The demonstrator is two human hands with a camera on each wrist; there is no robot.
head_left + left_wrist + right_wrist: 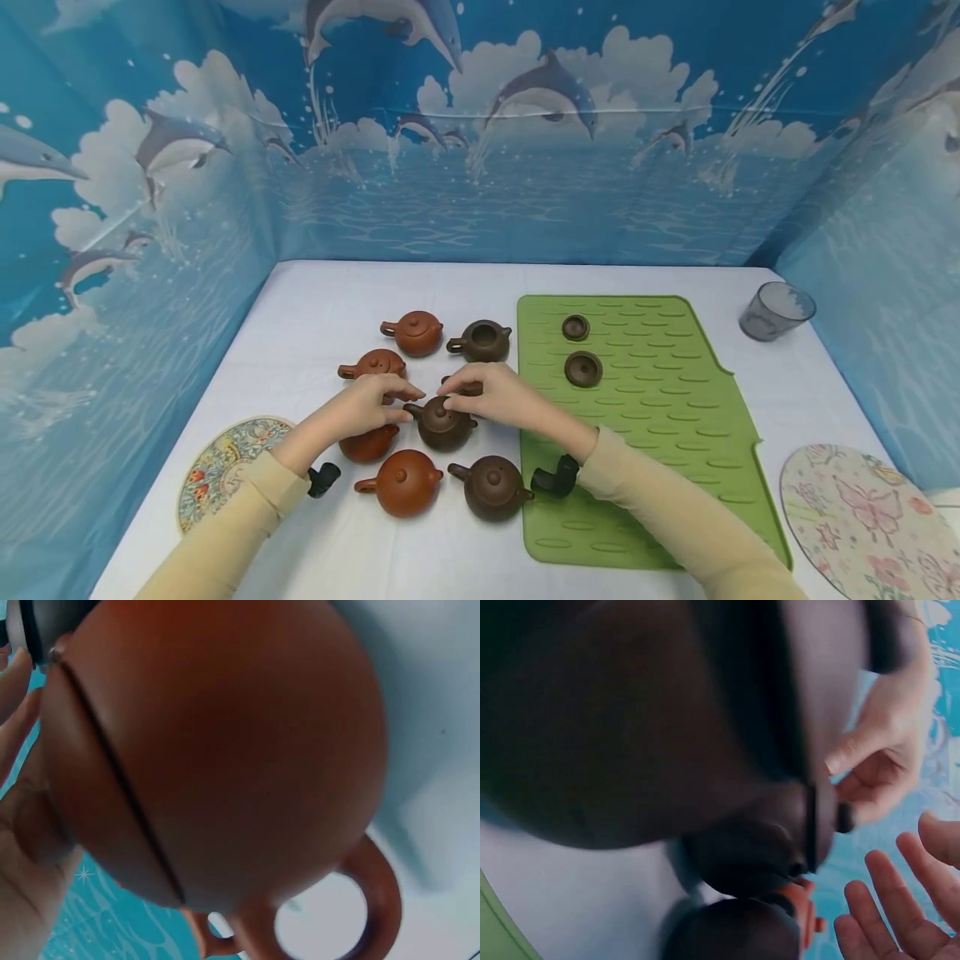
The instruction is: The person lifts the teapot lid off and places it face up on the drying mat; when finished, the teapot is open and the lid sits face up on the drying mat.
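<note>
At the near edge, a front reddish teapot and a front dark teapot were set side by side on the white cloth, both lidded, with handles turned leftward, presumably for uniform handling. On their right, the green mat was laid flat, apparently as a separate place for loose parts.

Just beyond, the middle dark teapot, its lid on, was flanked by both hands, perhaps so that it was kept bracketed. The left hand was held at its handle side; whether anything was gripped there could not be told. The right hand was held above the opposite side, fingers loosely spread, nothing being gripped. By the left hand, a second reddish teapot was partly covered.

Farther off, a lidless dark teapot was left uncovered, which may explain why a larger lid and a smaller lid were rested on the mat. A glass cup was stood well apart, seemingly out of the way, before the dolphin-printed curtain.
</note>
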